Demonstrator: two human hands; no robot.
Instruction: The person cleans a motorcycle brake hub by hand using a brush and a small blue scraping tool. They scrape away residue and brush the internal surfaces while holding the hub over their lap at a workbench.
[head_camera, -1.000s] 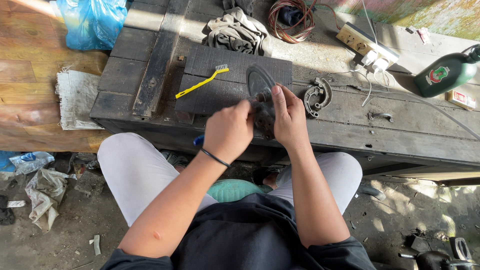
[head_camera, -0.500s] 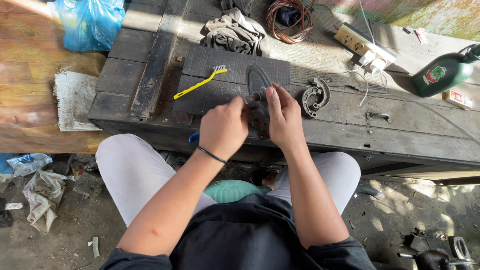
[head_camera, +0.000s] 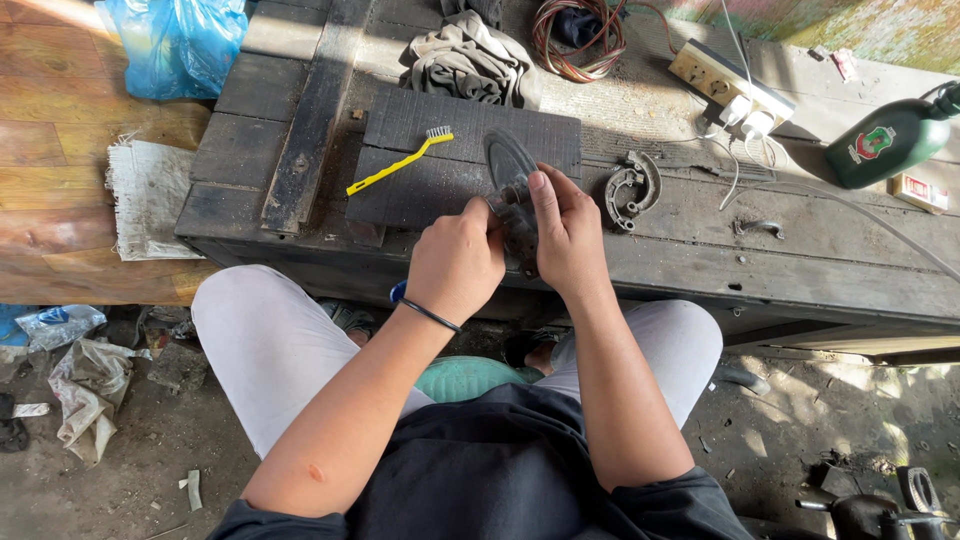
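Both hands met over the near edge of the dark wooden surface (head_camera: 780, 265). The left hand (head_camera: 455, 262) was curled in a narrow grip on a small dark metal part (head_camera: 520, 232); the right hand (head_camera: 568, 235) clasped it from the far side, steadying it. Beyond lay a yellow brush (head_camera: 395, 165), a curved metal shoe (head_camera: 632, 187) and a green bottle (head_camera: 885, 145). Against half a second earlier, the hands sat barely changed.

dark matt metal part (head_camera: 517, 215); rough weathered wood bench (head_camera: 700, 270); yellow plastic brush (head_camera: 398, 163); glossy green plastic bottle (head_camera: 885, 145); crumpled cloth rag (head_camera: 465, 62).
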